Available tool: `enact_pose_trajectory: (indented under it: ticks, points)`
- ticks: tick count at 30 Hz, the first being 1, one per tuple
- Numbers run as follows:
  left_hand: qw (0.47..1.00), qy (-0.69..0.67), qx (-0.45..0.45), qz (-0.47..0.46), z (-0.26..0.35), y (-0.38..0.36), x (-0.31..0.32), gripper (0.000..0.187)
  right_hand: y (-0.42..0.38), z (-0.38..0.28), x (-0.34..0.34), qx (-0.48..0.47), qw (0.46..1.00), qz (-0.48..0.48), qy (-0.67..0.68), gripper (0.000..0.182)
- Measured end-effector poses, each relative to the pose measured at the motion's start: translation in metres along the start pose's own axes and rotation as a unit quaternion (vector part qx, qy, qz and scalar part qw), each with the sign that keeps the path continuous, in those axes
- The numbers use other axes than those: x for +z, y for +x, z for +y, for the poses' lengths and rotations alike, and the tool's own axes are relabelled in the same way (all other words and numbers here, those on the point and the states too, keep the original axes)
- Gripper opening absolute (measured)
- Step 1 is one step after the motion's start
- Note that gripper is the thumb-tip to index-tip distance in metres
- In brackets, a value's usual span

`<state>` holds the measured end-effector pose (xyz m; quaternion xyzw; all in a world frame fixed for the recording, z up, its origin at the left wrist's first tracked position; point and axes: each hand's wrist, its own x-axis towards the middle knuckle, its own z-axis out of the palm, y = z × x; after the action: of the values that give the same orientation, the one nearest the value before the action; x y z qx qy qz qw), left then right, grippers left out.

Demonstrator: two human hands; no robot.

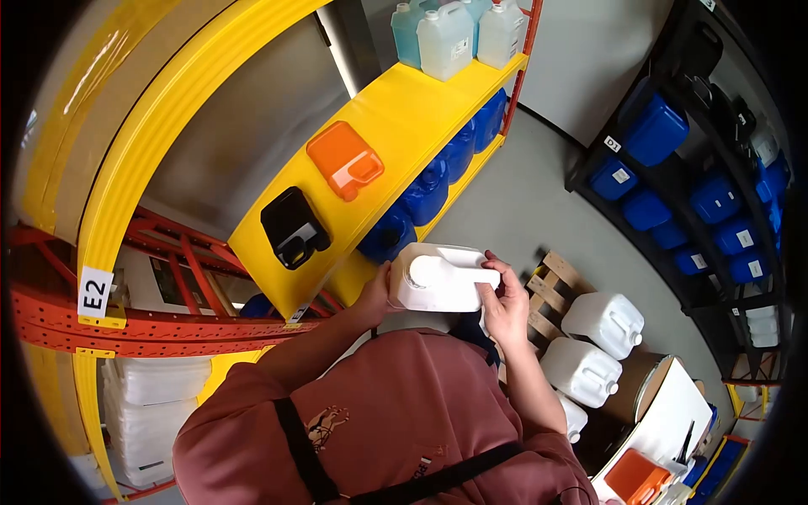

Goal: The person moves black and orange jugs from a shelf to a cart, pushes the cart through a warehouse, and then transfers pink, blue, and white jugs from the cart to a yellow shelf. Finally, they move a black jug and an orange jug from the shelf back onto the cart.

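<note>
Yellow warehouse shelving (404, 118) curves across the view, carrying an orange plastic jerrycan (345, 160) and a black plastic jerrycan (294, 227), with blue canisters (425, 194) on the level below. A person in a maroon top holds a white plastic jerrycan (439, 278) in front of the chest, just off the shelf edge. The left hand (374, 295) is cupped against the can's left end, fingers mostly hidden. The right hand (505, 299) is curled round its right end, thumb and fingers closed on the handle side. Keeping both ends supported and the can level seems the safest grip. More white jerrycans (602, 324) stand on a wooden pallet (551, 282) below.
</note>
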<state>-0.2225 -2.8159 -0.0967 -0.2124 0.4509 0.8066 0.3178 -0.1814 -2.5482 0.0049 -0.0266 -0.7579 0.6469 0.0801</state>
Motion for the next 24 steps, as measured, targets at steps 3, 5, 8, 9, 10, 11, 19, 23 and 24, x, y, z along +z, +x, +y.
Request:
enact_pose_trajectory:
  ticks: [3, 5, 8, 9, 10, 11, 19, 23, 24]
  points:
    - [0.992, 0.115, 0.015, 0.043, 0.044, 0.013, 0.088, 0.059, 0.067, 0.0, -0.039, -0.004, 0.999, -0.032, -0.017, 0.026]
    - [0.984, 0.105, 0.095, 0.107, 0.064, 0.027, 0.124, 0.059, 0.115, -0.002, -0.056, -0.029, 0.998, -0.046, -0.04, 0.026]
    - [0.936, 0.275, 0.221, 0.012, 0.088, 0.06, 0.115, 0.088, 0.188, 0.004, -0.071, -0.047, 0.997, -0.056, -0.036, 0.026]
    - [0.876, 0.38, 0.294, -0.039, 0.096, 0.077, 0.112, 0.101, 0.211, 0.004, -0.072, -0.048, 0.996, -0.061, -0.035, 0.026]
    - [0.892, 0.379, 0.245, -0.021, 0.127, 0.052, 0.151, 0.127, 0.232, 0.004, -0.071, -0.036, 0.996, -0.076, -0.024, 0.026]
    - [0.893, 0.377, 0.245, -0.015, 0.146, 0.055, 0.168, 0.127, 0.254, 0.004, -0.069, -0.024, 0.996, -0.09, -0.013, 0.026]
    - [0.723, 0.615, 0.272, 0.159, 0.27, 0.171, 0.181, 0.128, 0.418, 0.036, -0.015, -0.034, 0.983, -0.179, 0.034, 0.028]
    - [0.732, 0.605, 0.231, 0.213, 0.314, 0.22, 0.179, 0.111, 0.492, 0.05, 0.01, -0.059, 0.978, -0.193, -0.051, 0.035]
    - [0.743, 0.584, 0.238, 0.222, 0.318, 0.235, 0.172, 0.11, 0.507, 0.05, 0.015, -0.025, 0.977, -0.211, -0.023, 0.036]
